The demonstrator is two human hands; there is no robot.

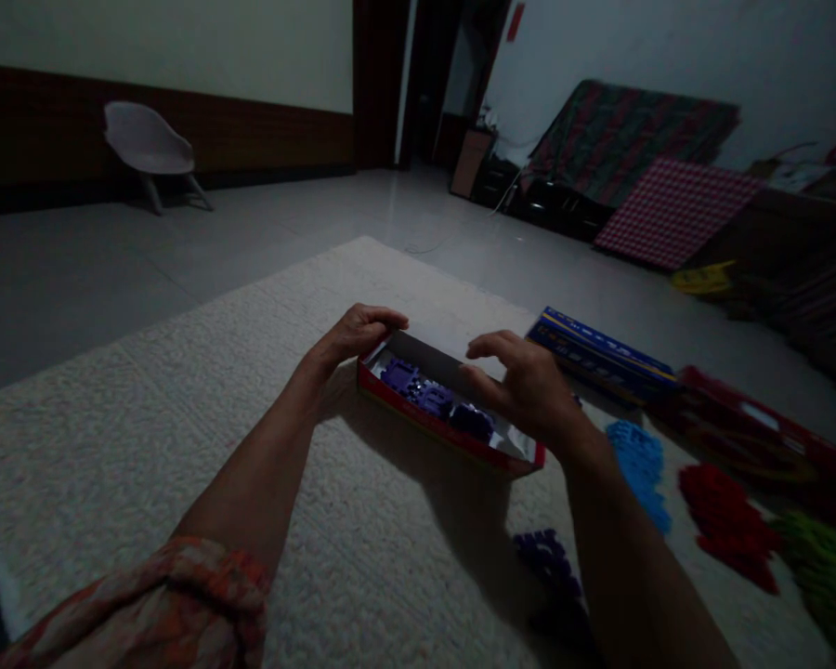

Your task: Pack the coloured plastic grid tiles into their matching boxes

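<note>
A long, shallow red box (424,416) with a pale inside lies open on the mat. In it sit several purple plastic pieces (435,398) with notched edges. My left hand (362,330) grips the box at its far left corner, fingers over the rim. My right hand (526,383) hovers over the box's right part, thumb and fingers apart, with nothing seen between them. More purple notched pieces (549,557) lie on the mat, partly hidden by my right forearm.
To the right lie a light blue pile (637,465), a red pile (728,525) and a green pile (818,567) of pieces. Behind them are a blue box (603,358) and a dark red package (752,427). A pale chair (150,139) stands far left on the tiled floor.
</note>
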